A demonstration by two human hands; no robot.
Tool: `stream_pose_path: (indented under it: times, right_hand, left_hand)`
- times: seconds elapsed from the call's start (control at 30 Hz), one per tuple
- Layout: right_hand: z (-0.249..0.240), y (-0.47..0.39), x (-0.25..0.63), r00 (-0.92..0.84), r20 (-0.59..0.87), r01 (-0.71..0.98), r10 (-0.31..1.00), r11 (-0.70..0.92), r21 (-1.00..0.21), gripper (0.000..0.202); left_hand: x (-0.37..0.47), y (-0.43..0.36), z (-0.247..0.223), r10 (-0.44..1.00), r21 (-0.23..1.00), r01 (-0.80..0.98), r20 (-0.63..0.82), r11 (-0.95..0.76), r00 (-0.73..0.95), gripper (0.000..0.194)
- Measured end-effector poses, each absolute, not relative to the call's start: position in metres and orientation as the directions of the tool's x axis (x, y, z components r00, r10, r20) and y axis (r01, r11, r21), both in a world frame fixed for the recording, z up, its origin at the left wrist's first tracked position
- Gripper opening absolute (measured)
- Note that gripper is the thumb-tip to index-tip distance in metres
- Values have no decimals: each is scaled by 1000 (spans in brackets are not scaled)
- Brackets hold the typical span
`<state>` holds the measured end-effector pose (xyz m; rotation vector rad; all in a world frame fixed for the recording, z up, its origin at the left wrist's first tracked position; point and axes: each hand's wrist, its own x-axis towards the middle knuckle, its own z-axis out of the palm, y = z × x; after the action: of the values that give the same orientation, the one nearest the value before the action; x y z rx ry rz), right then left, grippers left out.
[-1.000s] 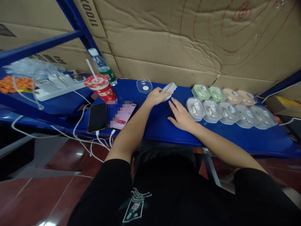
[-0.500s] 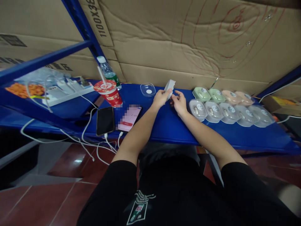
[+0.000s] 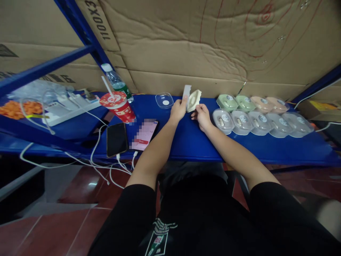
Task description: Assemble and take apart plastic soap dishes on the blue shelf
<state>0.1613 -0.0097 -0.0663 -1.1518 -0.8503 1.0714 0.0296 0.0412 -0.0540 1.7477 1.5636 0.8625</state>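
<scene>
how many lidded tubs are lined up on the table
9: in the back row, two green tubs and two pink tubs, left to right; in the front row, five grey tubs.

Workshop-like packing spot, blue metal shelving (image 3: 77, 30), cardboard sheets (image 3: 165, 42), red tiled floor (image 3: 58, 234)

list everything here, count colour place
table: one, blue, centre
containers: five grey, two green, two peach, right
dish: one, clear, back
piece: one, cream, centre
strip: one, white, centre
cup: one, red, left
bottle: one, clear, behind cup
phones: two, black, left front
power strip: one, white, left
orange pieces: uncounted, left
cables: several, white, left
cardboard: uncounted, brown, behind
box: one, brown, right
shirt: one, black, near
left hand: one, centre
right hand: one, centre
</scene>
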Motion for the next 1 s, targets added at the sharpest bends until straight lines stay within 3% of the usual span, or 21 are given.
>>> stream_pose_path:
  times: [0.13,0.2,0.37,0.6,0.67,0.77,0.87,1.0]
  right_hand:
    - [-68,-7,165,353,-59,-264,934,39,-964,24]
    - [-68,-6,168,383,-86,-277,920,25,-961,28]
    - [-69,-5,170,456,-145,-313,878,6,-950,36]
    - [-67,-7,171,469,-165,-333,868,1,-943,26]
    - [-67,-9,173,474,-64,-221,878,49,-974,24]
    - [-68,-14,177,364,263,188,893,206,-960,16]
    - [-65,-21,178,111,480,619,870,318,-719,21]
    - [-63,-28,175,-14,460,857,888,248,-451,40]
  left_hand:
    - [23,49,-58,998,909,417,-34,12,44,82]
    - [20,51,-58,999,909,416,-41,33,9,76]
    - [8,49,-50,997,845,532,-14,53,-77,45]
    - [0,42,-40,986,713,699,71,55,-150,43]
    - [0,41,-40,983,688,725,114,27,-146,46]
    - [0,39,-41,976,650,760,168,-6,-136,51]
    - [2,39,-43,989,612,791,123,-11,-81,59]
    - [2,39,-46,995,567,823,89,-17,-41,67]
